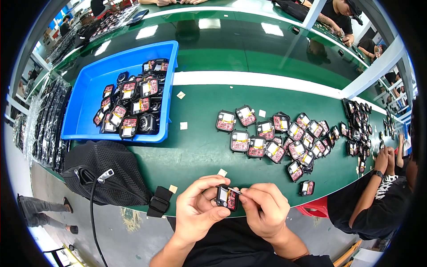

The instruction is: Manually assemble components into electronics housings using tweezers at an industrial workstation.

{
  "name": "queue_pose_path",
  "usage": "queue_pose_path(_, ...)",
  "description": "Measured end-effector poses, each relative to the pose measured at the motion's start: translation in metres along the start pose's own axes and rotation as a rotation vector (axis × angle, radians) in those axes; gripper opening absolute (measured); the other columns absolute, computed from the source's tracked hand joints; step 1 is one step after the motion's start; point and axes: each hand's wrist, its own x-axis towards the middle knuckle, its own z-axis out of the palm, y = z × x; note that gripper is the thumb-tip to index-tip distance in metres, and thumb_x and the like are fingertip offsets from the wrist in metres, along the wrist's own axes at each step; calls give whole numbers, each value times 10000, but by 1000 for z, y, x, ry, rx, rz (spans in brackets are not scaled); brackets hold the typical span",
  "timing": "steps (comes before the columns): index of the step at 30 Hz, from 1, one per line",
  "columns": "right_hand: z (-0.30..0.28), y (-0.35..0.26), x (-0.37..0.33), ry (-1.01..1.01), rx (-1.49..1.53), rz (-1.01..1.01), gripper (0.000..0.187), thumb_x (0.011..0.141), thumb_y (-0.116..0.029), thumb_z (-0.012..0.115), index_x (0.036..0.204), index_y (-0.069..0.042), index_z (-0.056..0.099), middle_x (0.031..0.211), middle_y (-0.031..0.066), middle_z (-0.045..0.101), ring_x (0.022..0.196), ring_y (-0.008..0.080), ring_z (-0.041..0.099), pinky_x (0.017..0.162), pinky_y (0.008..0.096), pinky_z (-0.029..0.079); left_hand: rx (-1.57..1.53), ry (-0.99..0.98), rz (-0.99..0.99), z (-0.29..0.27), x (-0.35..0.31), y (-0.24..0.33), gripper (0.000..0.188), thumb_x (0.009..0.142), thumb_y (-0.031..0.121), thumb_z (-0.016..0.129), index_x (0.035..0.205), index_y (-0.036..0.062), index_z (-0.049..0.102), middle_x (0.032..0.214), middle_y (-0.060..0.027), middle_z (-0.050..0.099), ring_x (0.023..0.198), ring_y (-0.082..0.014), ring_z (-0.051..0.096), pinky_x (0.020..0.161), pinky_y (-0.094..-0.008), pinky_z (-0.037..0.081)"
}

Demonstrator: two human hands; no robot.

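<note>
My left hand (195,209) is closed around the sides of a small black device housing (227,200), held at the table's near edge. Its uncovered face shows a red circuit board and a pale block. In my right hand (267,210), thumb and fingers pinch a thin metal tool (235,191) whose tip reaches the housing's upper edge. Whether it is a pair of tweezers or a single pick I cannot tell. Another similar housing (307,188) lies alone near the table edge, to the right of my hands.
Several like housings (267,130) spread over the green table (195,164). More lie in a blue bin (84,95) at the left. Nearer stand a black mesh bag (104,173) with a cable and a black strap (160,201). A co-worker (378,200) sits at the right.
</note>
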Motion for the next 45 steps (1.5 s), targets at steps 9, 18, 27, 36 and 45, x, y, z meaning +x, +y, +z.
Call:
queue_pose_path(9, 1, 4, -2, 9, -81, -73, 262, 731, 38, 828, 964, -10, 720, 869, 76, 668, 649, 223, 648, 542, 325, 528, 26, -1, 14, -2, 1, -2, 578, 817, 3, 847, 1313, -73, 559, 1360, -173, 546, 1195, -254, 636, 975, -346, 569)
queue_pose_path(18, 0, 5, -5, 8, -124, -106, 279, 724, 37, 831, 975, -7, 717, 860, 73, 658, 618, 211, 625, 519, 324, 513, 51, -21, 20, -1, 2, -1, 574, 813, -15, 841, 1314, -70, 565, 1377, -168, 523, 1199, -264, 632, 982, -361, 572)
queue_pose_path(27, -5, 6, 2, -36, 18, -45, 248, 762, 43, 815, 985, 3, 715, 870, 100, 664, 608, 199, 627, 506, 309, 507, 87, -13, 44, -4, 4, 13, 569, 789, -55, 842, 1285, -41, 563, 1327, -189, 580, 1225, -287, 620, 996, -393, 565)
queue_pose_path(36, -9, 3, -3, -33, 135, 103, 182, 808, 49, 793, 970, 19, 715, 880, 119, 681, 611, 178, 640, 521, 288, 511, 968, 325, 675, -13, 71, 120, 327, 902, -80, 714, 1184, -28, 557, 1277, -135, 581, 1120, -208, 629, 959, -336, 543)
queue_pose_path(45, -12, 10, -6, -30, 157, 109, 193, 790, 33, 808, 959, 4, 718, 875, 108, 684, 613, 194, 645, 527, 300, 517, 1802, 465, 621, -30, 111, 117, 235, 899, 100, 753, 1083, -9, 654, 1354, -233, 592, 1265, -408, 568, 1077, -442, 443)
